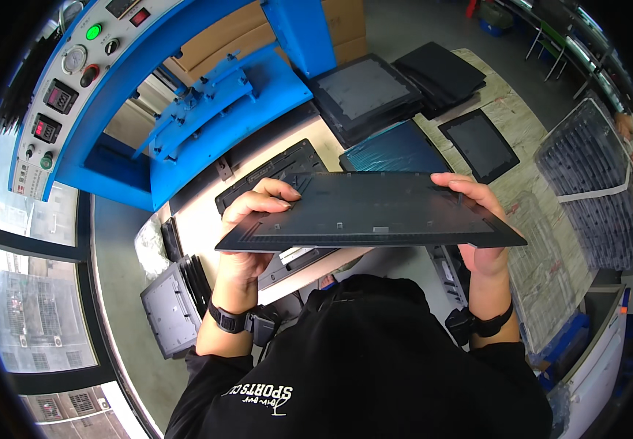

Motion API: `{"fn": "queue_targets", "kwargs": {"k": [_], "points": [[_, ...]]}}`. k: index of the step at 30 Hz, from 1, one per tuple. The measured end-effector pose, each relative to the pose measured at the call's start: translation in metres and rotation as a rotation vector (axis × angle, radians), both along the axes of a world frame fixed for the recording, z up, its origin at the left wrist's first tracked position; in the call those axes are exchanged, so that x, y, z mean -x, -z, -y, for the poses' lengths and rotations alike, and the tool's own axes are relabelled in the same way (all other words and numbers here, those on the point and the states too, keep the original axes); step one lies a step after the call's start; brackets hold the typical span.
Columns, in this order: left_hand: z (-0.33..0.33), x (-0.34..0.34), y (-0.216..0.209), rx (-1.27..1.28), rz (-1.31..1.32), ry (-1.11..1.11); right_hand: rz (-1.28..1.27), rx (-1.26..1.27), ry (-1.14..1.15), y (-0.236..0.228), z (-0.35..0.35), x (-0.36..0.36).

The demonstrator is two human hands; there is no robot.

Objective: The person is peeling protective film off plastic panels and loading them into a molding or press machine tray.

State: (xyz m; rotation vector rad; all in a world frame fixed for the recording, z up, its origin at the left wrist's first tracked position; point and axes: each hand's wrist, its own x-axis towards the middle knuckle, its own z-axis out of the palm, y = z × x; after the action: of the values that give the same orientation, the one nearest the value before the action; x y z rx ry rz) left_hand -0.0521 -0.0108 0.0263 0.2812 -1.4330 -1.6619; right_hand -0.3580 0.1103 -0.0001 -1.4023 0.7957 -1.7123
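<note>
Workshop space with a tall window at the left frames a pale table (335,265); behind it stands a blue press machine (221,121), its control panel (68,91) angled outward, perhaps so that gauge, buttons and displays can be read from where the person stands.

Between the person's chest and the machine, lifted above the table, is a thin black housing panel (375,208), broad face upward and tilted, with small tabs along its edges; the left hand (237,212) grips its left end, fingers curled over the top face; the right hand (483,199) grips the opposite end, fingers over the upper edge, palm below; holding both ends probably keeps the wide sheet level and its middle untouched.

Beneath and beyond it a black molded frame (269,175) lies flat on the table, near the press; a film-covered panel (397,150) rests just behind, the film likely guarding its surface; further back, dark panels sit in a stack (364,91), seemingly to save room; at far right, a strapped bundle (591,190) is bound by a white band, presumably against slipping.
</note>
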Motion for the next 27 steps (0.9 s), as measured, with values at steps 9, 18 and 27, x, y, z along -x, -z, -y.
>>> {"fn": "queue_targets", "kwargs": {"k": [9, 18, 27], "points": [[-0.017, 0.012, -0.03, 0.574, 0.372, -0.588, -0.424, 0.126, 0.463, -0.046, -0.005, -0.056], [-0.024, 0.003, -0.044, 0.927, 0.183, -0.99, -0.166, 0.273, 0.164, -0.015, 0.035, -0.031], [-0.015, 0.0, -0.054, 0.712, 0.264, -0.536, -0.064, 0.265, 0.093, 0.001, 0.034, -0.012]]}}
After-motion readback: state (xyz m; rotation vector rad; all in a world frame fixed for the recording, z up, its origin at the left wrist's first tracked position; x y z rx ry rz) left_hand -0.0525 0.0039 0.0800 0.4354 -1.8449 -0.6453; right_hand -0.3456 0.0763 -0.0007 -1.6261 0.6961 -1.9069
